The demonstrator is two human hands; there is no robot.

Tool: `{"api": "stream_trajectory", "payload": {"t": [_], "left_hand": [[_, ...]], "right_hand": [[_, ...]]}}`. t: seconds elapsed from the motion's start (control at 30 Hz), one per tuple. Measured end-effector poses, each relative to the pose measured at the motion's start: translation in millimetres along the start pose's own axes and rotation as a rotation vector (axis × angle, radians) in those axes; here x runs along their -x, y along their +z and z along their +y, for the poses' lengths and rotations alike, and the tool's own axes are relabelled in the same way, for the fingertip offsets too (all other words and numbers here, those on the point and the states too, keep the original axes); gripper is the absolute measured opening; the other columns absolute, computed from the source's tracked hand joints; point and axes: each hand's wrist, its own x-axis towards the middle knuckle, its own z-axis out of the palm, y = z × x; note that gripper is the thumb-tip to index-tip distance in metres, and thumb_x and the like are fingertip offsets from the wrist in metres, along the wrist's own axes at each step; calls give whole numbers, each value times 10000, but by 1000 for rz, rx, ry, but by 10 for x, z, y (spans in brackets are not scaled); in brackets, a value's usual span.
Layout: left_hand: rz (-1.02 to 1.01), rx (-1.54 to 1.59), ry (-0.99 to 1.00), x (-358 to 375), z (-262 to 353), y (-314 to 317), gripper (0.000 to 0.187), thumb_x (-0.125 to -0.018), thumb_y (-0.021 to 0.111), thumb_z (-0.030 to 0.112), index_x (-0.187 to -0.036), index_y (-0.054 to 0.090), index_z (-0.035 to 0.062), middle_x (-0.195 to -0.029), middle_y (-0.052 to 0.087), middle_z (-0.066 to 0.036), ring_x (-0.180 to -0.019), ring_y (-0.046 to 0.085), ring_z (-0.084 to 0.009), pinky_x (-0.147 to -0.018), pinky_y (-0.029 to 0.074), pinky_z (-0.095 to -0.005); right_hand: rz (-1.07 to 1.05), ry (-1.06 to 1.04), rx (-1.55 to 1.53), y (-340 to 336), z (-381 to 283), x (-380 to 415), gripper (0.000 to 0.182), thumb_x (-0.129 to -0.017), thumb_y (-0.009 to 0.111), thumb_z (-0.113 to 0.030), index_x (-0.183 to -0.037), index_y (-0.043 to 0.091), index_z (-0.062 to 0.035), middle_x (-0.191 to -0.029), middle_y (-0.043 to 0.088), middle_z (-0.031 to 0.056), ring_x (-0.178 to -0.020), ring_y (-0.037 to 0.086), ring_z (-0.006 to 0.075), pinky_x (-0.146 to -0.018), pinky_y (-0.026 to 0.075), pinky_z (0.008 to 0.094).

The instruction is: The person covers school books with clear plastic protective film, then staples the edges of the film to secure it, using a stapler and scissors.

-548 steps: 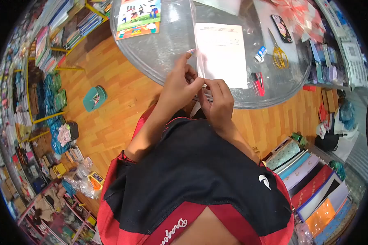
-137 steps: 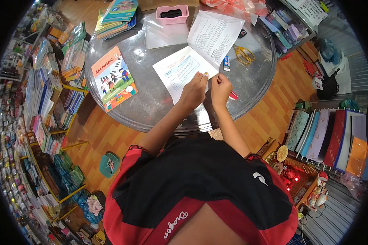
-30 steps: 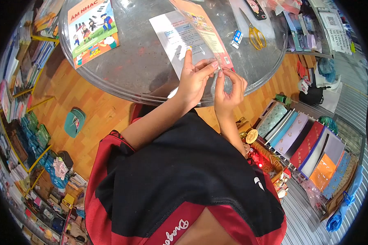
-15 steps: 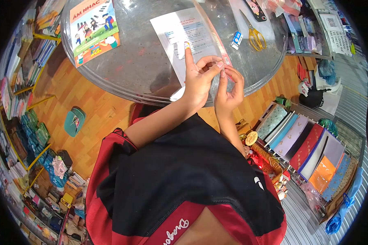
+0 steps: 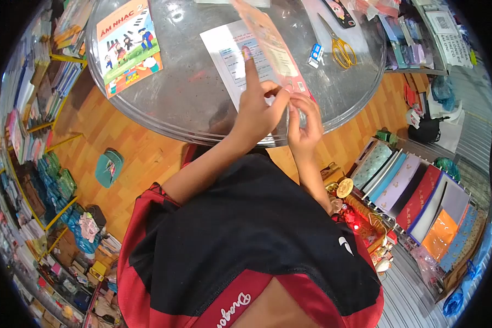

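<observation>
Pinching: left hand (image 5: 257,112) and right hand (image 5: 303,123) grip the clear plastic book cover (image 5: 281,71).
Handling: thin, slippery, floppy; best held at near edge.

Book cover (image 5: 268,41) swung back up (orange face showing), left hand (image 5: 257,106) forefinger slid farther up the page (image 5: 227,52)

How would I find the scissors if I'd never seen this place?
Start at the round shiny table. Look to its far right side, past the open book under the hands, beside a small blue-and-white box. The scissors lie there flat, the only thing with yellow handles.
</observation>
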Motion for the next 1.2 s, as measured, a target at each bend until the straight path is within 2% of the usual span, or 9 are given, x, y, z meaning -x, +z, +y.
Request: {"api": "stream_trajectory", "payload": {"t": [0.1, 0.2, 0.3, 0.33, 0.53, 0.77, 0.83, 0.93, 1.2], "left_hand": [[-10, -110, 2, -10, -68, -167, 843, -789, 534, 62, -1322, -118, 5, -774, 605, -135, -640, 579, -135, -571, 460, -236], [-24, -17, -85, 19, -242, -308, 776, -768, 542, 64, -1322, 9, -40, -659, 602, -116, -566, 550, -108, -566, 438, -225], [-108, -102, -181, 110, -339, -475, 710, -781, 531, 64, -1337, 94, -3, -655, 598, -89, -583, 532, -84, -568, 427, -213], [-87, -180, -220, 145, -446, -518, 539, -796, 517, 54, -1289, 302, 13, -687, 604, -67, -595, 532, -85, -579, 429, -207], [-127, 128, -392, 296, -1125, -602, 208, -808, 529, 55, -999, 597, 9, -773, 611, -34, -606, 554, -85, -537, 427, -190], [-84, 234, -496, 276, -1158, -537, 220, -816, 554, 77, -1020, 583, -1, -870, 617, -51, -650, 560, -86, -551, 414, -191], [-33, 307, -454, 283, -1094, -468, 219, -818, 555, 79, -1022, 584, 5, -859, 616, -47, -649, 564, -83, -533, 400, -180], [1, 316, -348, 295, -1037, -386, 198, -817, 553, 69, -1000, 595, 6, -792, 615, -28, -606, 554, -67, -487, 393, -166], [-108, 289, -329, 147, -964, -569, 346, -835, 510, 49, -1178, 474, 25, -801, 605, -46, -630, 565, -81, -542, 437, -183]], "right_hand": [[-143, -77, -3, 18, 1, 41, 97, -777, 543, 16, -869, 573, 25, -942, 597, 138, -874, 562, 210, -807, 411, 308], [-116, 488, -347, 96, -33, 150, 178, -816, 519, -79, -951, 573, 25, -1014, 566, 187, -973, 537, 282, -870, 383, 333], [-236, 352, 111, 201, 288, 201, 274, -827, 524, -163, -1043, 552, 5, -1118, 507, 226, -1064, 481, 310, -907, 351, 357], [-277, 421, 206, 255, 383, 285, 345, -812, 543, -219, -1108, 531, -41, -1225, 408, 251, -1157, 384, 351, -954, 295, 398], [-464, 179, 231, 494, 711, 384, 409, -767, 587, -223, -1144, 513, -84, -1310, 307, 228, -1232, 252, 388, -1017, 180, 427], [-272, 280, 13, 476, 814, 140, 274, -768, 576, -237, -958, 583, -40, -1006, 568, 161, -951, 542, 298, -822, 422, 354], [-458, 987, -87, 329, 734, 194, 265, -792, 566, -277, -845, 598, -19, -798, 604, 107, -697, 591, 211, -611, 469, 305], [-475, 1244, -591, 278, 508, 343, 304, -803, 564, -315, -740, 594, -19, -675, 583, 49, -564, 548, 124, -478, 430, 240], [-278, 1168, -752, 408, 431, 469, 93, -784, 596, -92, -817, 587, -5, -655, 571, 18, -591, 527, 87, -547, 412, 203]]}}
